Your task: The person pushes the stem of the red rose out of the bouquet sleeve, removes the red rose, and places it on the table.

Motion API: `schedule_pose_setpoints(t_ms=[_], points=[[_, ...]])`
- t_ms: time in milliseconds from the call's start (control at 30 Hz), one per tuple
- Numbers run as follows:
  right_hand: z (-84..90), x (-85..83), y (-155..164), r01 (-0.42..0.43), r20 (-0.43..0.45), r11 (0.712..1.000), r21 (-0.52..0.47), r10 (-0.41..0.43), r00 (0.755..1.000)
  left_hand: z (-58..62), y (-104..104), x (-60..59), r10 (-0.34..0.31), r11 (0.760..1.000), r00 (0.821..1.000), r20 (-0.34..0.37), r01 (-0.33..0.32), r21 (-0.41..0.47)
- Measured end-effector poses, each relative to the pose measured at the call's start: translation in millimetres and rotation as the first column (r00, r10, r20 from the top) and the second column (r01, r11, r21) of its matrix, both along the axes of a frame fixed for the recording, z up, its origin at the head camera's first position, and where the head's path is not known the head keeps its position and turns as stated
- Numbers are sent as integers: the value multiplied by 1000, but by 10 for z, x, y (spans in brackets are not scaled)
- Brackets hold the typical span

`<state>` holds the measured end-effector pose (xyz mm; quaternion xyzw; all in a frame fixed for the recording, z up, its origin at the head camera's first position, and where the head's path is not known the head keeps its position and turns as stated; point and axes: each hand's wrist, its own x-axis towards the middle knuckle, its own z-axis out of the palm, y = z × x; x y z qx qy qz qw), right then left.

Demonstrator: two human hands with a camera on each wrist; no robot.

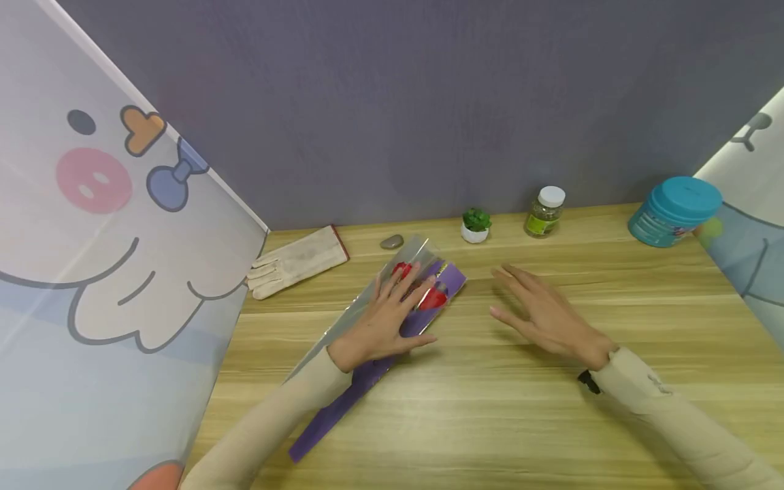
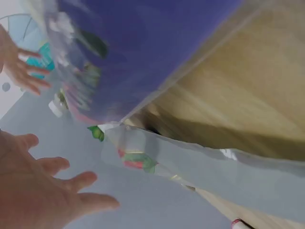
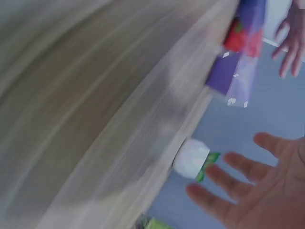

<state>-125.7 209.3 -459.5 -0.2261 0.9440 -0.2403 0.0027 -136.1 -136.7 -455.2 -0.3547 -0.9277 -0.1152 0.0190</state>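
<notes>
A long flower sleeve [image 1: 450,279] of purple and clear wrap lies slanted across the wooden table, with a red flower [image 1: 433,297] showing near its upper end. My left hand [image 1: 384,320] is over the sleeve's upper part, fingers spread and straight; in the left wrist view its palm and fingers [image 2: 81,181] hold nothing. To the right, my right hand [image 1: 548,313] hovers above the bare wood with extended fingers, likewise holding nothing. The right wrist view shows its fingers [image 3: 238,167] pointing toward a small potted plant [image 3: 190,157]. Part of the sleeve is hidden beneath my left hand and forearm.
Along the back of the table are a white work glove [image 1: 300,262], a grey stone [image 1: 392,242], a small green plant in a white pot [image 1: 475,235], a white-lidded jar [image 1: 544,214] and a teal tub [image 1: 667,214]. A grey wall [image 1: 398,116] rises behind them.
</notes>
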Motion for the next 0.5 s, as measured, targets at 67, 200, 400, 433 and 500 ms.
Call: schedule_pose_setpoints(t_ms=[67,200,400,433,500], points=[[15,11,-41,-16,56,998,-67,20,998,33,-49,28,0,998,998,59,-4,64],[14,10,-165,-54,122,977,-205,80,989,107,-178,106,28,982,983,180,-61,180],[-82,-15,-381,-96,210,909,-405,195,958,185,-376,251,100,945,953,287,-182,274],[-94,-18,-415,-87,242,892,-444,213,947,190,-404,277,114,937,944,310,-206,282],[-108,-29,-481,-39,335,856,-515,243,910,195,-451,328,153,922,923,353,-262,284]])
